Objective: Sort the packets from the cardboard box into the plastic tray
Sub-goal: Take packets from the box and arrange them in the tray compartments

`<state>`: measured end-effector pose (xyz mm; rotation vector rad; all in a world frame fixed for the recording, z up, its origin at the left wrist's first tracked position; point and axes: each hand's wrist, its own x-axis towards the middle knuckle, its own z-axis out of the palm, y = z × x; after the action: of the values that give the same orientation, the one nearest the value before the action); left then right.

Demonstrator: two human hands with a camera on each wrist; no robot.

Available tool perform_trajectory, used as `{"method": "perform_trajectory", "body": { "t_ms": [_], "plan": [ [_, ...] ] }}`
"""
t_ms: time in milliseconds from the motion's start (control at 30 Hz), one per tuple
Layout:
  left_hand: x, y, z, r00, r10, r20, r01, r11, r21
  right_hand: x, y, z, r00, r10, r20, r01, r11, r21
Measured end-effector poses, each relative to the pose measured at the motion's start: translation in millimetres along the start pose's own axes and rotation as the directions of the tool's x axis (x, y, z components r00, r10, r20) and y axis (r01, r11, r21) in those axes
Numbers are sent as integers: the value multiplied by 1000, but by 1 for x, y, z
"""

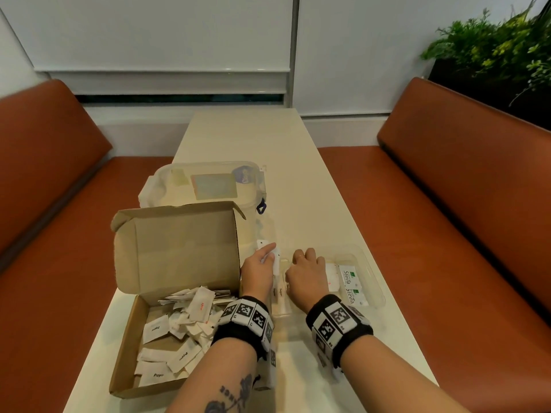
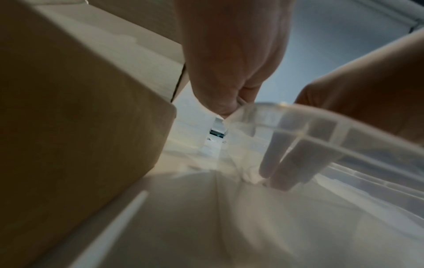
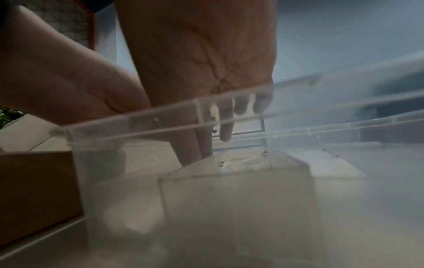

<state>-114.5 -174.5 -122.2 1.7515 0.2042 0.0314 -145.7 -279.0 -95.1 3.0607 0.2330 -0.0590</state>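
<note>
An open cardboard box [image 1: 126, 353] at the table's left holds several white packets [image 1: 179, 332], some marked Pepper. Right of it lies the clear plastic tray [image 1: 376, 283] with green Stevia packets [image 1: 347, 275], white packets and Pepper packets [image 1: 280, 292] in separate sections. My left hand [image 1: 258, 271] hovers at the tray's left end and pinches a few white packets [image 1: 276, 259]. My right hand [image 1: 307, 272] reaches into the tray's middle, its fingers [image 2: 283, 163] pointing straight down onto the bottom. In the wrist views the tray rim [image 3: 137, 120] crosses in front of both hands.
The box's lid [image 1: 179, 248] stands upright behind the packets. A clear lidded container [image 1: 208, 186] sits beyond it. Orange benches [image 1: 447, 234] flank the table [image 1: 247, 138]. A plant [image 1: 492, 46] stands at the back right.
</note>
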Motion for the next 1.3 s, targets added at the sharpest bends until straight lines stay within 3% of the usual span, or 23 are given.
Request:
{"method": "perform_trajectory", "body": {
  "t_ms": [267, 400, 467, 533, 633, 733, 933, 1100, 1200, 1300],
  "plan": [
    [0, 0, -1, 1000, -3, 22, 3, 1000, 9, 4, -1, 6, 1000, -3, 25, 3, 1000, 9],
    [-3, 6, -3, 999, 4, 54, -2, 999, -32, 6, 6, 7, 997, 64, -40, -50, 961, 270],
    [-6, 9, -4, 997, 8, 75, -2, 996, -84, 6, 11, 3, 980, 177, -86, -100, 826, 555],
    [-11, 12, -1, 994, 4, 112, 17, 982, -188, 5, 16, -1, 955, 292, -57, -133, 590, 797],
    [-18, 14, 3, 988, -13, 152, 52, 966, -254, -2, 21, -3, 937, 348, 33, -148, 311, 939],
    [-24, 14, 6, 985, -20, 172, 63, 967, -246, -11, 27, -3, 948, 307, 77, -133, 165, 977],
    [-31, 17, 12, 961, -130, 242, 219, 895, -389, -22, 33, 0, 964, 264, 46, -130, 310, 942],
    [-40, 16, 20, 953, -177, 246, 263, 885, -383, -24, 41, 7, 955, 290, 57, -142, 283, 949],
    [-43, 15, 23, 973, -154, 174, 209, 909, -362, -23, 48, 10, 953, 297, 52, -130, 251, 959],
    [-44, 18, 21, 996, -84, 39, 92, 935, -342, -23, 55, 12, 934, 354, 35, -99, 164, 981]
  ]
}}
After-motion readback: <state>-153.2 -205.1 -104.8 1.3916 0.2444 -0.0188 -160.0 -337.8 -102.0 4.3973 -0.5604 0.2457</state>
